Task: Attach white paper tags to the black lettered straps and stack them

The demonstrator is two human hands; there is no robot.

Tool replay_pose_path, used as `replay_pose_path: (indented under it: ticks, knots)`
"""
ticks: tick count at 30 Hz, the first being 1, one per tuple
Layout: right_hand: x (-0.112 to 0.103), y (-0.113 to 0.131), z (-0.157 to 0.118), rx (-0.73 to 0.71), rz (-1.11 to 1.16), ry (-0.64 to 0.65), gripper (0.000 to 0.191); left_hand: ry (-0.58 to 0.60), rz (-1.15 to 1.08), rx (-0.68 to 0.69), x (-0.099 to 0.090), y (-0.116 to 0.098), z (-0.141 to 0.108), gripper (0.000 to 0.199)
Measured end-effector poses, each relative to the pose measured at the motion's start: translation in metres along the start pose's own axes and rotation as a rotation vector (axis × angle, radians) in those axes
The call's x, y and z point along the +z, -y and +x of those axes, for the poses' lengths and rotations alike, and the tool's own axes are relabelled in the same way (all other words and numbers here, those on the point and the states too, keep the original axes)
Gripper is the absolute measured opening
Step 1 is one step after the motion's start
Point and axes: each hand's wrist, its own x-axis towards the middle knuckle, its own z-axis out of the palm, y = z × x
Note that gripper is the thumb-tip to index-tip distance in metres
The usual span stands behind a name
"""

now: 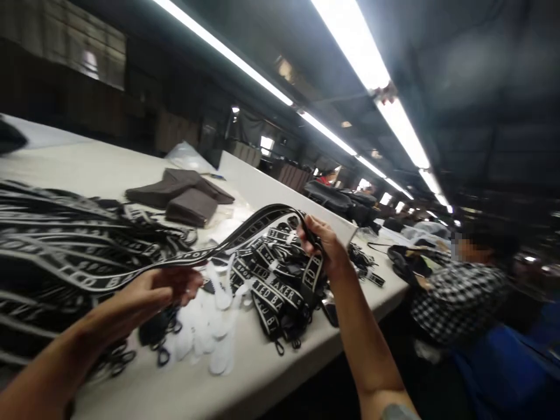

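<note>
Left hand [164,287], right hand [321,240], both clenched

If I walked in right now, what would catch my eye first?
A black strap with white lettering, stretched between the left hand and the raised right hand. Heaps of the same straps cover the white table beneath, with white pieces in front.

A garment or accessories factory floor: a long pale surface [87,166] runs from lower left toward the centre, heaped with black straps [56,245] bearing white lettering and a second pile of lettered straps [280,286] at centre. Folded dark fabric pieces [184,195] lie beyond. Rows of fluorescent tube lights [371,64] cross the top, and a seated worker in a checked shirt [459,297] is at right.
</note>
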Motion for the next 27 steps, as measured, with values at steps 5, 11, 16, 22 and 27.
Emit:
replay_pose_path:
  ticks: [5,11,16,22,27]
  knots:
    - [0.014,-0.041,-0.003,0.205,-0.026,0.198,0.036,0.028,-0.272,-0.016,-0.013,-0.011,0.016,0.079]
    - [0.043,-0.084,-0.019,0.431,-0.038,0.443,0.032,-0.295,-0.182,0.009,-0.029,-0.007,0.030,0.061]
    - [0.034,-0.098,-0.046,0.526,-0.094,0.414,0.054,-0.247,0.865,0.404,-0.038,0.022,0.034,0.058]
    - [0.004,-0.089,-0.082,0.472,-0.052,0.126,0.065,-0.207,1.521,0.591,-0.030,0.025,0.025,0.019]
    - [-0.017,-0.086,-0.104,0.436,0.108,-0.076,0.064,-0.510,1.172,0.781,-0.033,0.005,0.021,0.014]
